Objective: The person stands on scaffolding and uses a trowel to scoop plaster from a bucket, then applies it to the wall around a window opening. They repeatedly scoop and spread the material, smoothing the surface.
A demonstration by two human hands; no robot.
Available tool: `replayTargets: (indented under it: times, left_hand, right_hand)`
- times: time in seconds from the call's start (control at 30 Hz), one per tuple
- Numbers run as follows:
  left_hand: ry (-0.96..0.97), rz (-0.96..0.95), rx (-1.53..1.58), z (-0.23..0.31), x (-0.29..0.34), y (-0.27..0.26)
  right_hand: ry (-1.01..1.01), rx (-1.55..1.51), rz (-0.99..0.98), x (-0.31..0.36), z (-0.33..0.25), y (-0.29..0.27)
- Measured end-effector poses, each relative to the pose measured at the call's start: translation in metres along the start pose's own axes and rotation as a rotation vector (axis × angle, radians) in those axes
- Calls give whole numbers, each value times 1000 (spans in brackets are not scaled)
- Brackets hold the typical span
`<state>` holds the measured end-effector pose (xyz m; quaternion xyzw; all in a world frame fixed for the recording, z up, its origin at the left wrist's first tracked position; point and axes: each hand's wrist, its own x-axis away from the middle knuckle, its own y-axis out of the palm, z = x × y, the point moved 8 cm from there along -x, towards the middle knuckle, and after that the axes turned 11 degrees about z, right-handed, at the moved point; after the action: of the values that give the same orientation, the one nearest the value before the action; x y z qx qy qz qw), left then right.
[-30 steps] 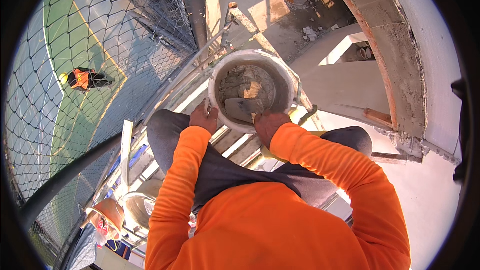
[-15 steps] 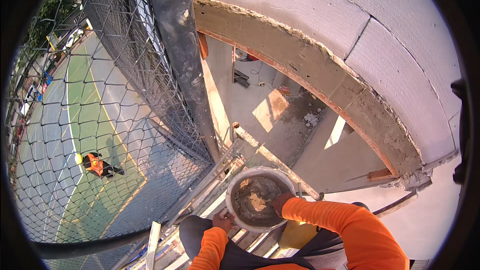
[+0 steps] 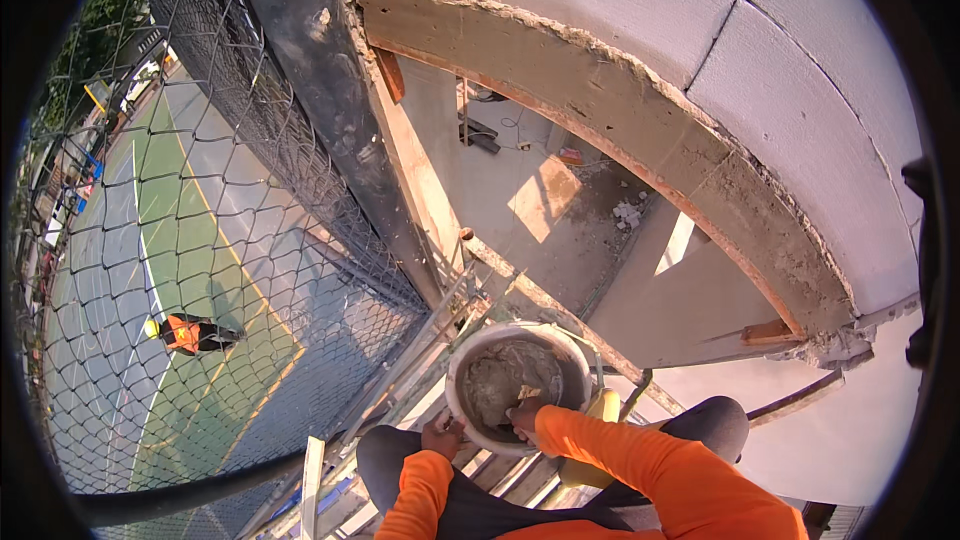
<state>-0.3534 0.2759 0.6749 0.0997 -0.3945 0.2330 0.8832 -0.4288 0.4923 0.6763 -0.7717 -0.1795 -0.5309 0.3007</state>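
A round bucket [image 3: 458,388] of wet grey mortar [image 3: 493,385] stands between my knees. At its near left rim, my left hand [image 3: 441,435] is closed on the bucket's edge. My right hand [image 3: 524,418] reaches over the near right side into the bucket, fingers closed at the mortar's surface. A small, pale patch shows by its fingertips; whatever the hand grips is mostly hidden. Partly behind my right forearm is a yellow container [image 3: 603,407], touching or close to the bucket.
I sit on slatted scaffold planks [image 3: 500,480]. A rusty pipe [image 3: 555,312] crosses beyond the bucket, above a deep drop to a floor with rubble [image 3: 628,212]. Chain-link fence [image 3: 200,240] rises left; a curved concrete beam [image 3: 600,110] carries pale blocks. A person [image 3: 190,333] is on the court below.
My right hand has moved from the bucket's right side toward its near edge, and the mortar's surface has changed shape. My left hand stays at the rim. The view has shifted slightly.
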Motion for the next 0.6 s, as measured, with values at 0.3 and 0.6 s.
replayTargets:
  times: [0.3, 0.6]
  left_hand:
    - [26, 24, -16, 9, 4, 5]
    - [109, -32, 57, 17, -3, 10]
  right_hand:
    - [63, -617, -427, 44, 15, -69]
    - [-44, 261, 136, 15, -17, -62]
